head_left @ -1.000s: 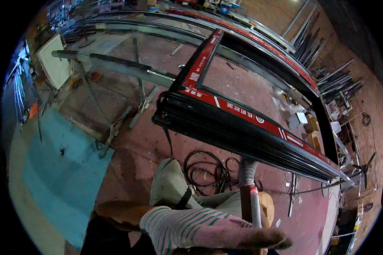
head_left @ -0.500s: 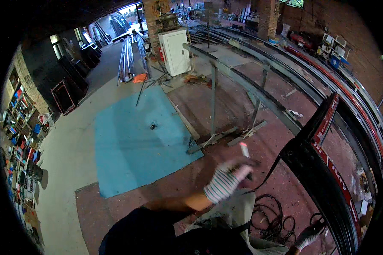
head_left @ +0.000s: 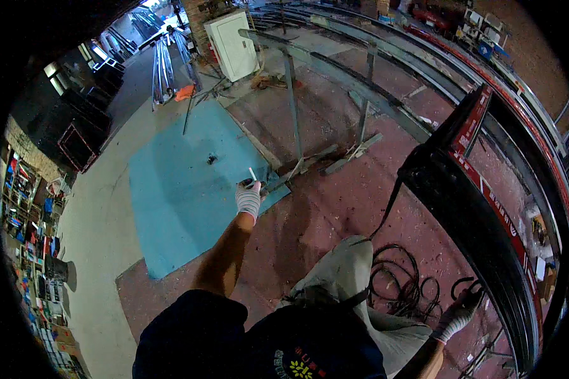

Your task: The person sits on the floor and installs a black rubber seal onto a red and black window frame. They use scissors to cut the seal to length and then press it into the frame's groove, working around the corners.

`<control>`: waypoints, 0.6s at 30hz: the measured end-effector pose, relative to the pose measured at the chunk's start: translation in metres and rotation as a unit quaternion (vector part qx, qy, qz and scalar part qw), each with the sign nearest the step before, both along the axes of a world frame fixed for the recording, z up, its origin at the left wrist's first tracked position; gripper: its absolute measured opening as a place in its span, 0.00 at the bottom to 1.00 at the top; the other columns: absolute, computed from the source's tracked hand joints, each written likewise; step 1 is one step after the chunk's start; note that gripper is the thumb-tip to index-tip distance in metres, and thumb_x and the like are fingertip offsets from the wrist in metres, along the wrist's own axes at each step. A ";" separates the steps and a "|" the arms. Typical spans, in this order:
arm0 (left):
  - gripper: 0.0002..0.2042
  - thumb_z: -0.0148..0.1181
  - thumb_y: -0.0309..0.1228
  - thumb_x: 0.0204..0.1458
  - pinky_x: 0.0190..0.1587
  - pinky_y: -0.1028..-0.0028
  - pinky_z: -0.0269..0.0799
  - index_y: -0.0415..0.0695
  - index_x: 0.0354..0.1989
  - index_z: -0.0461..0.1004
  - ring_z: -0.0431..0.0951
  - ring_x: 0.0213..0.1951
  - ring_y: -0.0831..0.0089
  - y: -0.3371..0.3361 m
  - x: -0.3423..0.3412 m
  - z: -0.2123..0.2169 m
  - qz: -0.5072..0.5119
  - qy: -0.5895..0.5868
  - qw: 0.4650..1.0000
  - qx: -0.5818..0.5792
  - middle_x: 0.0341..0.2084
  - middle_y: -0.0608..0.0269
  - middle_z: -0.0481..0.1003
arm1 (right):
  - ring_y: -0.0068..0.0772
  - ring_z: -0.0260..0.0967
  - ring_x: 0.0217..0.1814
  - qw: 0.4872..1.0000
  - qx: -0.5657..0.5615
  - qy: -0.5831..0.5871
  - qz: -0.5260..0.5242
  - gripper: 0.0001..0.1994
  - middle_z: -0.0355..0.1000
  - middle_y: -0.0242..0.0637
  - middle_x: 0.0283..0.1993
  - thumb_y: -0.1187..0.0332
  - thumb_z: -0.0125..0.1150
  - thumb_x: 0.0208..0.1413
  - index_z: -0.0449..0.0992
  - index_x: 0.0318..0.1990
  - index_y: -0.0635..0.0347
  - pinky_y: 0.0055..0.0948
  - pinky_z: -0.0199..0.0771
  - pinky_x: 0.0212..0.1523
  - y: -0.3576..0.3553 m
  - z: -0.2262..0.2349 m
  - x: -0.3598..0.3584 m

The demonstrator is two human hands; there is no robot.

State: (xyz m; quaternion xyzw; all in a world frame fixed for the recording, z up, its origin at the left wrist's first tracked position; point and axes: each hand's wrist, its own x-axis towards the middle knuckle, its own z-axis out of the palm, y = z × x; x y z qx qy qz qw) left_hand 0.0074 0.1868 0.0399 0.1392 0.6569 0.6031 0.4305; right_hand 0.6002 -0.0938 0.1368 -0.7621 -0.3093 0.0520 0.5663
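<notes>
My left hand (head_left: 249, 199), in a white striped glove with dark fingers, is stretched forward over the blue sheet. A white cigarette (head_left: 253, 174) sticks up from its closed fingers. At the lower right my right hand (head_left: 463, 309), gloved alike, is beside a bundle of long black profiles (head_left: 480, 252) with red printed edge strips. Its fingers are closed on a black curved loop (head_left: 459, 284); whether this is a strap or a handle I cannot tell. A black strap (head_left: 389, 208) hangs from the bundle's upper end, near coiled black cord (head_left: 401, 278) on the floor.
A blue sheet (head_left: 171, 183) lies on the floor ahead, with a small dark object (head_left: 212, 160) on it. A metal rack (head_left: 294, 107) with splayed feet stands beyond. Further off is a white cabinet (head_left: 234, 47). Cluttered shelves (head_left: 28, 227) line the left.
My left hand has moved forward and left, away from me, carrying the cigarette out over the blue sheet. The view has shifted, and more of my right hand shows beside the black profiles.
</notes>
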 end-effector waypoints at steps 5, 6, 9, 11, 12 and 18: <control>0.14 0.61 0.33 0.57 0.24 0.69 0.73 0.43 0.47 0.67 0.76 0.25 0.67 -0.005 0.021 0.016 -0.050 0.080 0.993 -0.073 0.33 0.59 0.77 | 0.34 0.63 0.67 0.988 0.091 0.119 0.042 0.24 0.63 0.43 0.68 0.68 0.52 0.66 0.60 0.68 0.65 0.30 0.62 0.65 -0.008 -0.002 -0.007; 0.16 0.62 0.36 0.56 0.25 0.69 0.73 0.42 0.48 0.68 0.76 0.25 0.67 -0.008 0.025 0.022 -0.065 0.113 0.991 -0.034 0.33 0.59 0.77 | 0.32 0.65 0.63 0.986 0.102 0.124 0.038 0.24 0.65 0.42 0.66 0.70 0.53 0.64 0.62 0.66 0.66 0.29 0.64 0.61 -0.009 -0.005 -0.006; 0.21 0.63 0.43 0.56 0.29 0.69 0.73 0.40 0.50 0.69 0.76 0.27 0.70 -0.018 0.050 0.033 -0.144 0.194 0.966 0.093 0.32 0.59 0.76 | 0.26 0.70 0.51 0.992 0.100 0.080 0.019 0.22 0.71 0.37 0.60 0.76 0.59 0.59 0.68 0.61 0.67 0.25 0.71 0.52 -0.018 -0.008 -0.012; 0.22 0.63 0.45 0.57 0.34 0.70 0.73 0.37 0.48 0.73 0.76 0.30 0.71 -0.023 0.095 0.064 -0.184 0.244 0.947 0.095 0.33 0.59 0.77 | 0.28 0.69 0.53 0.987 0.067 0.142 0.021 0.23 0.71 0.38 0.60 0.76 0.60 0.58 0.68 0.61 0.65 0.28 0.70 0.54 -0.020 0.009 -0.026; 0.19 0.63 0.43 0.57 0.35 0.71 0.73 0.38 0.44 0.76 0.77 0.31 0.72 -0.023 0.098 0.062 -0.188 0.291 0.926 0.153 0.34 0.60 0.78 | 0.29 0.69 0.55 0.982 0.049 0.182 0.022 0.23 0.71 0.39 0.59 0.76 0.61 0.57 0.68 0.61 0.64 0.29 0.69 0.55 -0.018 0.019 -0.036; 0.16 0.54 0.35 0.61 0.38 0.75 0.67 0.35 0.48 0.74 0.71 0.31 0.76 -0.067 0.148 0.174 -0.254 0.222 0.910 0.241 0.35 0.62 0.75 | 0.26 0.73 0.45 0.959 0.097 0.263 0.043 0.14 0.77 0.34 0.45 0.76 0.65 0.53 0.76 0.47 0.68 0.27 0.72 0.51 -0.008 0.003 -0.046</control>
